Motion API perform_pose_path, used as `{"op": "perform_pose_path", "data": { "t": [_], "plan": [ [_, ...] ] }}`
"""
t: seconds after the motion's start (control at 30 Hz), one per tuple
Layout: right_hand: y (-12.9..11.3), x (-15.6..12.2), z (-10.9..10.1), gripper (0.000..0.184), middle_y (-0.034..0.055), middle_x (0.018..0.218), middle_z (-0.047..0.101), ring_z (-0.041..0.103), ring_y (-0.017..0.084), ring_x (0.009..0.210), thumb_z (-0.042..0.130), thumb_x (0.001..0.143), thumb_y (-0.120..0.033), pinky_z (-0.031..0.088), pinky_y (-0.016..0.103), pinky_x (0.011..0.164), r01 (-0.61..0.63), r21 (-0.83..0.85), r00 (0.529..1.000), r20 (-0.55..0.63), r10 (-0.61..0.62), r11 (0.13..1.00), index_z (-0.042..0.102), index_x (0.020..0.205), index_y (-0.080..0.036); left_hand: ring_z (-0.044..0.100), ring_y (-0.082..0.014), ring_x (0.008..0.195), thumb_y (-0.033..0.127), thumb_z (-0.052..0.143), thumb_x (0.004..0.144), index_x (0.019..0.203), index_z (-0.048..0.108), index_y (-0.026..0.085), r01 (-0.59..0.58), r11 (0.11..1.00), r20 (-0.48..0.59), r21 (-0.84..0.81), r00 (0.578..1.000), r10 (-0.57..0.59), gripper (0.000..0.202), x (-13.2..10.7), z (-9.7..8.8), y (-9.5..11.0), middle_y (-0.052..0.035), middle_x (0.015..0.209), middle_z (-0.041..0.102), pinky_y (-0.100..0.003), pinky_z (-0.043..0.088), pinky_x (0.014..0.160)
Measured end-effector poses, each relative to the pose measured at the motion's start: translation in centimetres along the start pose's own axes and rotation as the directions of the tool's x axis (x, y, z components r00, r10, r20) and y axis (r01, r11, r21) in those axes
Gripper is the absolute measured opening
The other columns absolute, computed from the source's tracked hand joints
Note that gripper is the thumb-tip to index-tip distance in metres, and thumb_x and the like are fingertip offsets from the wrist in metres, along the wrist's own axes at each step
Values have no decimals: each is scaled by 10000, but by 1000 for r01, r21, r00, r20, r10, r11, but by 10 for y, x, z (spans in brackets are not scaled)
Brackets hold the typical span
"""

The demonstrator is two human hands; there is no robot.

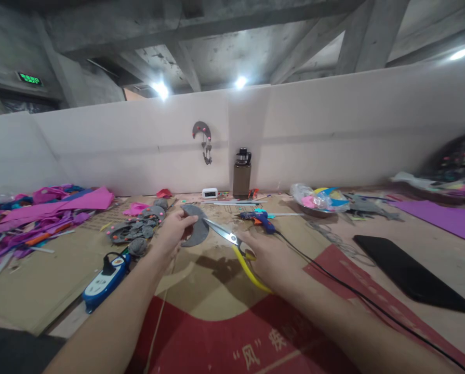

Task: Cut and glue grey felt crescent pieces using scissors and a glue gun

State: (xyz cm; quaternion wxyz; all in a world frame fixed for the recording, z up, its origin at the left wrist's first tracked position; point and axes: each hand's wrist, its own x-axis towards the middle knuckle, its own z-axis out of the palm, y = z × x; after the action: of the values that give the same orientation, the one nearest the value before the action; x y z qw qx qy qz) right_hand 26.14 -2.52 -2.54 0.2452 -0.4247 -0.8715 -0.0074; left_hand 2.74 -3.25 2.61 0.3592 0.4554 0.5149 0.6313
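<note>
My left hand point(172, 230) pinches a grey felt crescent point(195, 224) and holds it up over the cardboard. My right hand point(264, 255) grips yellow-handled scissors point(232, 244). Their steel blades point left and meet the inner edge of the crescent. Both forearms reach in from the bottom of the view.
A blue and white power strip point(105, 274) lies at left beside a pile of grey felt pieces point(138, 228). A blue glue gun point(259, 218) with a black cord point(345, 285) lies beyond my right hand. Pink foam sheets point(53, 205), a brown bottle point(241, 176) and a black flat object point(411, 272) surround the workspace.
</note>
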Motion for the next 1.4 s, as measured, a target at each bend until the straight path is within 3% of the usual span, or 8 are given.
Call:
{"op": "perform_pose_path", "data": {
  "t": [0.17,0.3,0.63,0.87,1.03,1.4],
  "plan": [
    [2,3,7,484,51,1099,643,613,178,888,512,765,-110,402,249,715,-32,184,996,-76,47,982,553,1222,-264,524,-77,510,280,809,558,727,612,129,-36,994,-11,-106,999,35,301,-1,0,2,6,644,617,-191,400,464],
    [0,4,6,480,84,1136,600,601,204,959,524,813,-196,417,269,767,-56,140,996,-60,65,989,519,1290,-251,591,-96,602,290,794,589,832,648,125,-57,993,12,-106,998,58,327,-2,-2,1,-37,796,674,-184,404,468],
    [-1,2,-2,476,83,1092,613,612,208,907,506,840,-216,418,275,719,-56,-60,996,-77,51,997,505,1316,-247,614,-114,614,306,807,557,816,663,137,-47,995,1,-84,999,47,342,-6,3,-1,-48,803,692,-190,394,465],
    [3,2,6,514,71,1153,615,615,204,942,521,824,-229,440,277,736,-88,58,993,-70,92,994,480,1334,-279,641,-123,651,268,803,570,811,654,146,-36,992,-7,-123,999,36,308,-8,5,0,-41,826,700,-193,428,485],
    [8,4,7,434,79,1200,600,604,204,982,538,827,-261,444,289,814,-72,186,991,-97,91,980,529,1261,-258,644,-112,616,253,823,542,816,624,156,-51,982,-68,-180,997,39,352,-7,6,4,-15,779,697,-186,464,490],
    [-1,2,6,442,100,1105,554,528,229,1012,564,787,-246,424,315,854,0,121,991,-132,16,993,529,1226,-203,667,-124,603,261,799,591,879,609,156,-52,976,-72,-212,997,37,360,-8,5,5,-23,789,703,-195,509,491]
  ]
}}
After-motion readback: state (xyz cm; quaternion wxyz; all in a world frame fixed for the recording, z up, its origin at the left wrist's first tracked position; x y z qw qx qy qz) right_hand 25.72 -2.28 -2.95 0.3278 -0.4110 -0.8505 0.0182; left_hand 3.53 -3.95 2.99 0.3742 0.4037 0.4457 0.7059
